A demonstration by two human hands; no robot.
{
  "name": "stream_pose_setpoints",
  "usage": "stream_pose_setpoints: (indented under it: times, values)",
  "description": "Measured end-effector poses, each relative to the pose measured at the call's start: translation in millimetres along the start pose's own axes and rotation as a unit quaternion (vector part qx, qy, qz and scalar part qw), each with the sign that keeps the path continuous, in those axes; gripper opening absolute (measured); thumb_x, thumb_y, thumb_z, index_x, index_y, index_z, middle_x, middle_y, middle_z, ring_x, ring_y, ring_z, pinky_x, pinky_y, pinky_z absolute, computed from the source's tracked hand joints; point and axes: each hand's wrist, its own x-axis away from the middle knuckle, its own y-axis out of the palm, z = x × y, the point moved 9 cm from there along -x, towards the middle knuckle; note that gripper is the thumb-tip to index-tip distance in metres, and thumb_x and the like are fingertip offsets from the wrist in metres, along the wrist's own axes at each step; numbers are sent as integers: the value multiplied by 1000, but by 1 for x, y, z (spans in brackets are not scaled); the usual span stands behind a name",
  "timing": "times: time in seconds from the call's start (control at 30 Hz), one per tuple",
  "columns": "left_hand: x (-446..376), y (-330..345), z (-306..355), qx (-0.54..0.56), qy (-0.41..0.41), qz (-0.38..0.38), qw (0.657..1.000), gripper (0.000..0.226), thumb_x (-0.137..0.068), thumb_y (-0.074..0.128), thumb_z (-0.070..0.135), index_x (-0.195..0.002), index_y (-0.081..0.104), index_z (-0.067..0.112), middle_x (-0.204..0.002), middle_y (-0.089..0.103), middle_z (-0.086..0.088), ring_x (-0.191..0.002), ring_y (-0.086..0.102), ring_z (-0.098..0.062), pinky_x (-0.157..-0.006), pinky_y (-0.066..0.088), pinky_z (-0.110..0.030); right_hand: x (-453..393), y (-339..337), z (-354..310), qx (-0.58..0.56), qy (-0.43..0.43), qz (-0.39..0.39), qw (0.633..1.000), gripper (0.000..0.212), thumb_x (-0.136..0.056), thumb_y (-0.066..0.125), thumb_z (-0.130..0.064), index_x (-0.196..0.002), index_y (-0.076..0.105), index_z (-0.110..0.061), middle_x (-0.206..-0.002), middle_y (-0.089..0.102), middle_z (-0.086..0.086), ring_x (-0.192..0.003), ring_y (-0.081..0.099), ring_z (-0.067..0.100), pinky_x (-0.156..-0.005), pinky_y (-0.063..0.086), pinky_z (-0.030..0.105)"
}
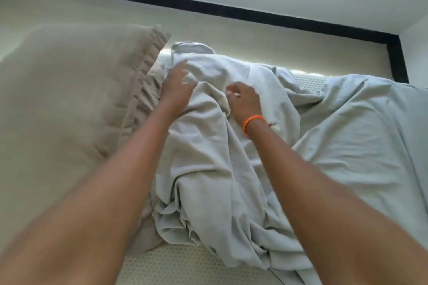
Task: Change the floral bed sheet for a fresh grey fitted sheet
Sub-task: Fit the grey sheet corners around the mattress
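Lying rumpled on the mattress [185, 264], the grey sheet [208, 169]; left hand [177, 89] spread, right hand [244, 99] pinching a fold.

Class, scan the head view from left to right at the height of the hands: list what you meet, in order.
Beige pillow → left hand → right hand → grey fitted sheet spread over the mattress.
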Motion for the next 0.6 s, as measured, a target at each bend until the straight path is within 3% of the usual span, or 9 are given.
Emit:
stream_pose_setpoints:
  times: [0.07, 0.13, 0.2, 0.27, 0.33, 0.4, 0.43, 0.5, 0.6]
  values:
    - [49, 5, -51, 0, -38, 72, 997, 31, -98, 62, 14, -127, 72, 16, -124, 73, -1, -117, 67, -19, -95, 47, -23, 52, 13, 19, 6, -30, 56, 998, 19, -93, 57, -23, -100, 74, -20, -98, 77, 6, -96, 70, 29, -86, 54, 42]
    - [113, 7, -102, -7, -80, 141, 987, 22, -99, 57, 14, -110, 75, 22, -115, 75, -1, -109, 67, -24, -88, 46, -27, 120, 28, 41, 0, -54, 97, 994, 18, -94, 54, -21, -98, 72, -22, -88, 74, 0, -84, 69, 23, -75, 54, 39]
    - [183, 12, -156, -7, -152, 206, 967, 23, -102, 54, 13, -117, 69, 20, -122, 70, -5, -114, 62, -27, -93, 46, -34, 202, 49, 53, 6, -83, 83, 993, 18, -97, 54, -18, -100, 71, -22, -82, 70, -5, -74, 65, 14, -67, 50, 31]
    - [248, 19, -205, -5, -265, 235, 935, 37, -102, 60, 15, -139, 58, 11, -140, 60, -14, -129, 56, -33, -105, 44, -43, 282, 87, 75, 37, -97, -2, 995, 14, -97, 54, -20, -94, 67, -24, -71, 64, -5, -63, 60, 14, -59, 43, 31]
    - [288, 28, -233, -58, -341, 203, 916, 62, -97, 73, 22, -152, 45, 9, -152, 50, -19, -139, 48, -38, -108, 42, -51, 344, 132, 117, 56, -26, -117, 991, 11, -92, 55, -24, -86, 64, -24, -66, 64, -1, -60, 59, 16, -55, 44, 34]
    - [304, 37, -244, -114, -361, 135, 916, 76, -89, 82, 27, -152, 44, 9, -149, 50, -18, -134, 50, -39, -101, 45, -51, 387, 157, 175, -43, 188, -163, 968, 13, -84, 57, -23, -88, 69, -22, -74, 74, 3, -65, 65, 17, -53, 49, 29]
    - [305, 41, -246, -76, -377, 111, 916, 69, -88, 84, 26, -145, 51, 8, -139, 57, -17, -125, 57, -38, -93, 49, -47, 400, 163, 197, -155, 307, -142, 928, 16, -79, 60, -19, -88, 72, -20, -82, 77, 9, -70, 68, 19, -52, 48, 25]
    - [301, 49, -246, 47, -406, 84, 909, 34, -88, 82, 24, -114, 70, 5, -106, 74, -12, -102, 72, -37, -79, 57, -45, 410, 172, 221, -387, 460, -33, 798, 26, -76, 70, -8, -101, 73, -14, -98, 79, 17, -79, 73, 22, -57, 50, 25]
    - [300, 54, -241, 243, -430, 51, 868, 34, -74, 83, 35, -94, 80, 8, -94, 80, -13, -97, 77, -36, -88, 61, -51, 386, 176, 221, -572, 485, 126, 649, 30, -91, 63, 6, -116, 70, -9, -106, 73, 10, -88, 68, 19, -77, 53, 29]
